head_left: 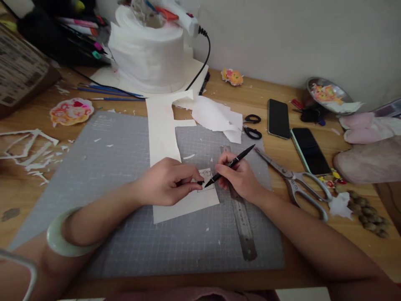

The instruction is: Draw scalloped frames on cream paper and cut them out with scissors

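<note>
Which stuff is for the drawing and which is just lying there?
For the drawing:
- black pen, in the right hand
- cut paper, drawn on
- gray mat, underneath
- maybe the ruler

Probably just lying about:
- silver scissors
- dark phone
- green-edged phone
- blue paintbrushes

One pen is in the right fingers, one small black piece in the left fingers. Under both lie one cut sheet and one mat. Just beside the right fingers is one ruler. Right of them: two pairs of scissors, two phones, one bowl. Beyond the left fingers: one big white roll, at least three blue brushes. Two coloured cutouts lie on the table, one left of the left fingers, one beyond both.
</note>
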Demonstrator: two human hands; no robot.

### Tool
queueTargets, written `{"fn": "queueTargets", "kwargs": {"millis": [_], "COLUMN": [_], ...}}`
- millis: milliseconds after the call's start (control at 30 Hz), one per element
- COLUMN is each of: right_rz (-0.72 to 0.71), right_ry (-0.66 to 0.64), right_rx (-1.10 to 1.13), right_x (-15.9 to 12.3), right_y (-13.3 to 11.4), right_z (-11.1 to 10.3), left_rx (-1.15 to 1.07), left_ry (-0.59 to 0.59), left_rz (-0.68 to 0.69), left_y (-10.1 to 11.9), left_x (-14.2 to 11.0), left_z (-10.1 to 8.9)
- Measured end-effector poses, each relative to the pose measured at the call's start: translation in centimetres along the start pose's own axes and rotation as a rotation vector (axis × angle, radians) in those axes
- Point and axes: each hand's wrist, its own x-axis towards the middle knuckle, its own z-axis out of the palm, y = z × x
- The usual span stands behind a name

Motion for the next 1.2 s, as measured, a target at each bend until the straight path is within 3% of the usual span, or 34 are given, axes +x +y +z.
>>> {"fn": "queueTargets", "kwargs": {"millis": [567,667,867,1200], "right_rz": [-0.039,-0.149,-0.575,-0.828], "right_ry": [-0.028,-0.049,-0.065,-0.14], "right_rx": [-0.093,-0.243,-0.716,-0.985], "right_x": [-0.2,-0.9,-2.2,-1.9], "right_y": [0.2,0.1,-0.2,0.4], "right_z": [0.1,0.2,0.4,0.4], "left_rx": [-0.023,-0.062,-0.121,-0.101], "left_ry": [-0.071,-0.099,-0.134,-0.129], "left_rz": [-0.041,-0.059,-0.057,-0.074], "left_y": [0.1,0.1,0.2,0.1], "left_x": [0.2,0.3,0.4,0.5], "left_z": [-0.1,-0.3,-0.5,-0.3]}}
